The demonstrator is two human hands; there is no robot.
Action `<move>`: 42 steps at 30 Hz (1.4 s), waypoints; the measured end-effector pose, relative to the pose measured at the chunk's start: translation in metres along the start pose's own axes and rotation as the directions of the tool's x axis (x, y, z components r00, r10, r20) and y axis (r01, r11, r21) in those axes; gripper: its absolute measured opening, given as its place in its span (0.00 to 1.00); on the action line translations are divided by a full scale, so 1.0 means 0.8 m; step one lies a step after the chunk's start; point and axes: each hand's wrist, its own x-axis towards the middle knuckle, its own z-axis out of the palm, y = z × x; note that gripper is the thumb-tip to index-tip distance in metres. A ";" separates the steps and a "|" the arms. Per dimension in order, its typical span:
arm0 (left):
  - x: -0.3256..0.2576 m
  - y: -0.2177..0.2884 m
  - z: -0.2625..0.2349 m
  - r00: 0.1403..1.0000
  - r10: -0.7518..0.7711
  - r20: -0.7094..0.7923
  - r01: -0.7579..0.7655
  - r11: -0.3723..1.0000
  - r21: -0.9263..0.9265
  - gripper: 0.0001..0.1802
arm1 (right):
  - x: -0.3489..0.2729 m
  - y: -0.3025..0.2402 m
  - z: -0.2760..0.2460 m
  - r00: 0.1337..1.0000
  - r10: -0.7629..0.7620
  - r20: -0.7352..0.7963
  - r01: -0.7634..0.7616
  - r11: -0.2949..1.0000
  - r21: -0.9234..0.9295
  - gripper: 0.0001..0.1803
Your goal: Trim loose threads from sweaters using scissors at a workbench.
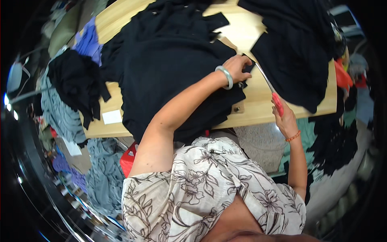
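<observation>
A black knit garment [169, 68] lies spread over the wooden table in front of me. My left hand [238, 69], with a pale bangle at its wrist, is at the garment's right edge, fingers curled and pinching the black fabric near a corner. In my right hand [285, 121], which has an orange bead bracelet, is a red-handled tool [277, 103] with a long, thin metal blade. Its tip points up and left, close to the fabric edge beside my left fingers. Whether the tool is a pair of scissors is unclear.
Another black garment pile [294, 60] covers the table's right side. A white paper slip [111, 117] lies on the wooden table [258, 109] at left. Purple cloth [89, 42], a black garment [74, 76] and grey clothes [66, 115] crowd the left edge. Green and black clothes hang at lower right.
</observation>
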 end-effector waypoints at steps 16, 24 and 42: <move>-0.163 -0.026 -0.167 0.850 -0.022 -0.526 0.061 0.996 0.058 0.16 | 0.085 -0.134 -0.011 0.949 -0.308 0.075 0.316 0.938 -0.141 0.15; -0.231 0.013 -0.070 0.834 0.298 -0.464 -0.256 0.955 0.152 0.19 | 0.162 -0.330 0.048 0.752 -0.609 0.252 0.642 0.763 -0.073 0.15; -0.349 -0.104 -0.162 0.676 -0.131 -0.725 0.374 0.909 0.185 0.39 | 0.364 -0.392 0.209 0.554 -0.444 0.704 0.723 0.676 -0.142 0.13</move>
